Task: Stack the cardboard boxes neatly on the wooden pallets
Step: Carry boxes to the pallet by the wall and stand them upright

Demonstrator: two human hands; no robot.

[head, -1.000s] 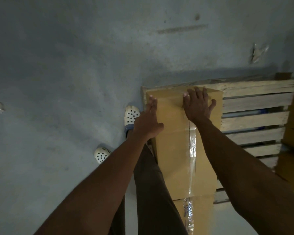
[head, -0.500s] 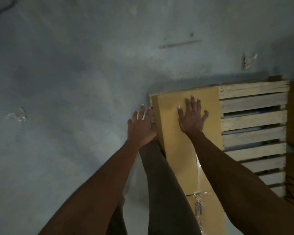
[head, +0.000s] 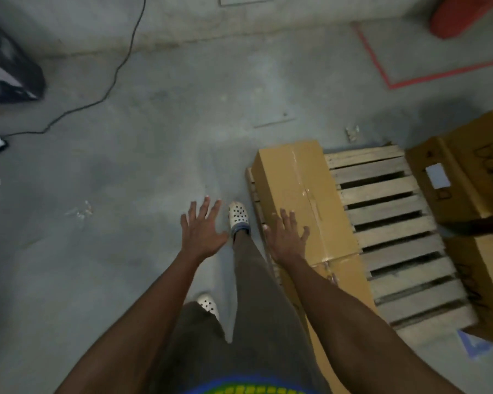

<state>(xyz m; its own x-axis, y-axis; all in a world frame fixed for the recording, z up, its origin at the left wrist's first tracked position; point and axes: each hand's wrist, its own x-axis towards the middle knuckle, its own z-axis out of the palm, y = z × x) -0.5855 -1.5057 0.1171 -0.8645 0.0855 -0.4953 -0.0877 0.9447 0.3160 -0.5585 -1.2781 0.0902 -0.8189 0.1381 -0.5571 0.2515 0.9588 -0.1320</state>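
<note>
- Hovering over the lower middle of the frame, both hands are wide, with fingers spread and nothing held.
- The left hand point(head: 202, 231) is over bare floor point(head: 125, 223), just left of a pale shoe point(head: 238, 216), and touches nothing.
- The right hand point(head: 286, 237) lies palm down over the near left corner of the cardboard box point(head: 293, 183). Cannot tell whether it presses the top or floats just above it.
- The cardboard box sits right of centre, on the left edge of the pallet point(head: 382, 191).
- Its long axis runs up and down the frame, leaning a little to the left at the top. It crosses the slats, and the taped seam follows the same line.
- The far end points to the upper middle of the frame. The near end butts against a second box point(head: 345, 274), which is partly hidden by the right forearm.
- The key relation is that the box lies right of both hands and the right hand is nearer, so any last nudge to square it would likely fall to that hand.
- More boxes point(head: 473, 166) stand at the right edge of the frame.
- My reading is that this box is placed and most of the slats are uncovered, so the stack is only begun.
</note>
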